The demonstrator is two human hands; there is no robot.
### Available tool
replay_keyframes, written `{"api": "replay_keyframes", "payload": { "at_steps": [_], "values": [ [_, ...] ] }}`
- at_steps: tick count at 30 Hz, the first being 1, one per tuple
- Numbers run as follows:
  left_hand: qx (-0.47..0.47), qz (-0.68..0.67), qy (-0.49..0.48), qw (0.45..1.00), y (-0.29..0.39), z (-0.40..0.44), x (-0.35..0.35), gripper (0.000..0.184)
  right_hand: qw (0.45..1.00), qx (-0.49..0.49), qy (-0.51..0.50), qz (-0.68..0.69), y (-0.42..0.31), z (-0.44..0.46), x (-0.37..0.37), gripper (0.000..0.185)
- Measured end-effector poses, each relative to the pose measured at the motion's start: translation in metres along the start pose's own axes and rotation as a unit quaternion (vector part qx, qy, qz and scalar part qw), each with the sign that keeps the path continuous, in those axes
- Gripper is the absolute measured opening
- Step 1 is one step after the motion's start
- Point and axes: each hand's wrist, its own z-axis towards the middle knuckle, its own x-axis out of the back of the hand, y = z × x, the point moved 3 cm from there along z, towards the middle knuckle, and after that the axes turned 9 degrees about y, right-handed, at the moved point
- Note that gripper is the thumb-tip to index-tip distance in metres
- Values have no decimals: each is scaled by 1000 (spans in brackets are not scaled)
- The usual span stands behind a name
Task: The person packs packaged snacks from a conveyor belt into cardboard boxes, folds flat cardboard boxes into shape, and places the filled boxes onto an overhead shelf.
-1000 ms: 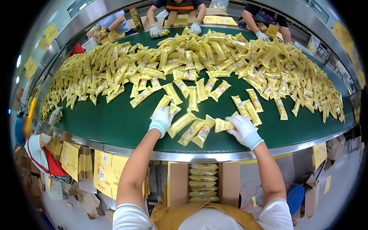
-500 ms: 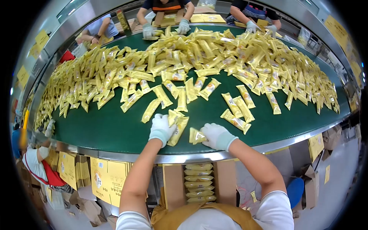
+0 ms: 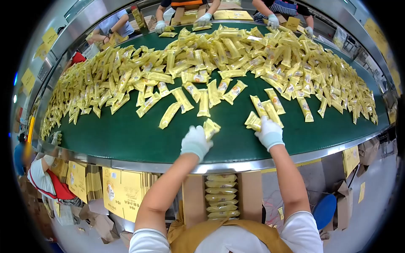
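So there's a yellow packet (image 3: 211,127) over the green belt (image 3: 147,141), pinched in the left hand's (image 3: 197,141) fingers. The right hand's (image 3: 269,133) fingers are closed round another packet (image 3: 253,121), and a big pile (image 3: 236,50) sits beyond.

Shiny yellow packet (image 3: 211,127) tilted in left hand (image 3: 196,141). Similar packet (image 3: 253,121) slanted at right hand (image 3: 270,133), three more (image 3: 275,101) at 1-2 o'clock from it. Jumbled packet heap (image 3: 228,50), 12 o'clock. Boxed row (image 3: 221,190), 6 o'clock.

Packets (image 3: 228,48) on belt (image 3: 139,143) | open box (image 3: 194,200) before belt | flat cartons (image 3: 126,192) left of box
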Motion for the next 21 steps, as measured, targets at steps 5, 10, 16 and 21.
{"api": "replay_keyframes", "payload": {
  "at_steps": [5,10,16,21],
  "values": [
    [-78,101,14,992,-8,13,-28,59,984,119,114,-62,12,-11,-7,23],
    [-284,256,205,901,-61,33,-49,61,965,170,197,-22,1,-55,-4,52],
    [-199,130,116,964,-43,-1,-23,111,994,103,26,-30,3,-54,7,105],
    [-125,184,6,975,-35,12,-11,117,980,55,-189,-4,2,-3,33,104]
  ]
}}
